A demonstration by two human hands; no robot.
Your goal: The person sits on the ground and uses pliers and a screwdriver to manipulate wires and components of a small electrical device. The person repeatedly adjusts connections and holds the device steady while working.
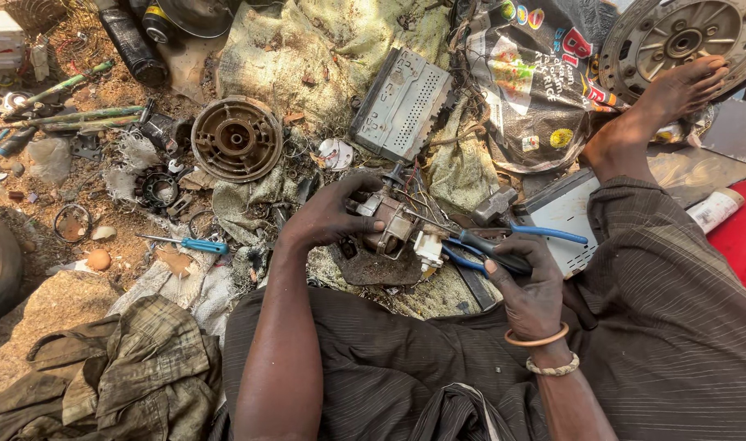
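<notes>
sitting on the ground among scrap, working over the lap. left hand [328,219] closing its grip around a small grimy metal motor assembly with bare wires [389,224], holding it just above a dark flat metal plate [381,269] lying on the cloth between the knees. right hand [530,282] clamping its grip on blue-handled pliers [503,245], jaws pointing toward a small white plastic connector block [428,247] hanging at the motor's side, tips close to or touching it; hard to tell which.

judging by its look, handling as dense and heavy for its size, stiff in the body, probably greasy and a little slippery; wires and white block looking fragile, likely to tear under a hard pull. taking hold best around the solid metal housing, as the left hand is doing now, not by the wires.

lying nearby: a grey perforated metal radio casing [401,102] beyond the motor, a round rusty brown metal wheel-like part [237,137] to the left, a blue-handled screwdriver [195,243] on the dirt, a large round clutch disc [683,37] under a bare foot [659,106] at upper right.
</notes>
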